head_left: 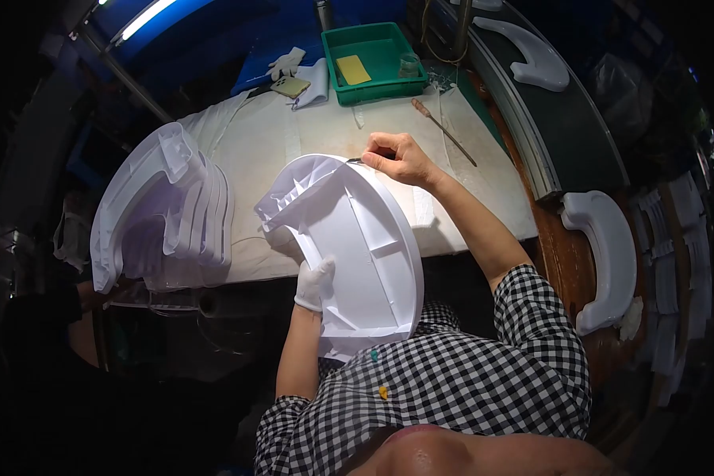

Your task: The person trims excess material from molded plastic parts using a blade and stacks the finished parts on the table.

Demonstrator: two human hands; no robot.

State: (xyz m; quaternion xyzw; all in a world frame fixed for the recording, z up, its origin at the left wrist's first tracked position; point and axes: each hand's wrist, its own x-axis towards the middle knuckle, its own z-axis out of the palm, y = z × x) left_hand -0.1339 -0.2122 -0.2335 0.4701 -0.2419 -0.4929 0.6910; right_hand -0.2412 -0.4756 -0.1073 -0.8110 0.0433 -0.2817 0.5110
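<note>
You wear a black-and-white checked shirt (452, 373) and white glove (315, 284); your moulded part (355, 246) is white, the tray (389, 59) green.

No text, label, brand, number or sign can be read in this view. Any lettering on the white moulded part (337, 238), the green tray (365, 97), the yellow piece (353, 70) inside it or the phone (291, 86) is too small to make out.
</note>
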